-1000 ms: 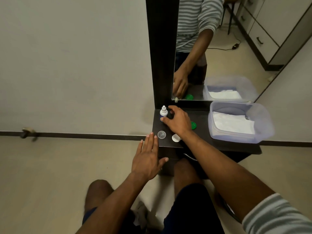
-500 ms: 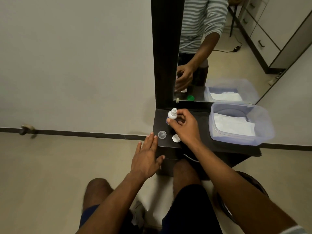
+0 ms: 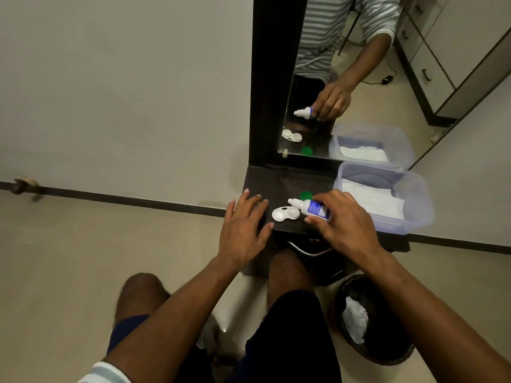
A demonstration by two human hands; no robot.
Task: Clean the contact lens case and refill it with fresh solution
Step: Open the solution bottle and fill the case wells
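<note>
Your right hand (image 3: pixel 344 225) grasps the tilted solution bottle (image 3: pixel 311 208) over the open lens case (image 3: pixel 285 213); your left hand (image 3: pixel 243 225) rests flat, grip released, on the counter (image 3: pixel 279 183).

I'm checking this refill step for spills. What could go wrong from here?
The right hand holds the solution bottle tilted, nozzle beside the open lens case, so drops may miss the wells. The case lies near the shelf's front edge and nothing holds it; the left hand rests flat beside it, so a nudge might shift it.
</note>
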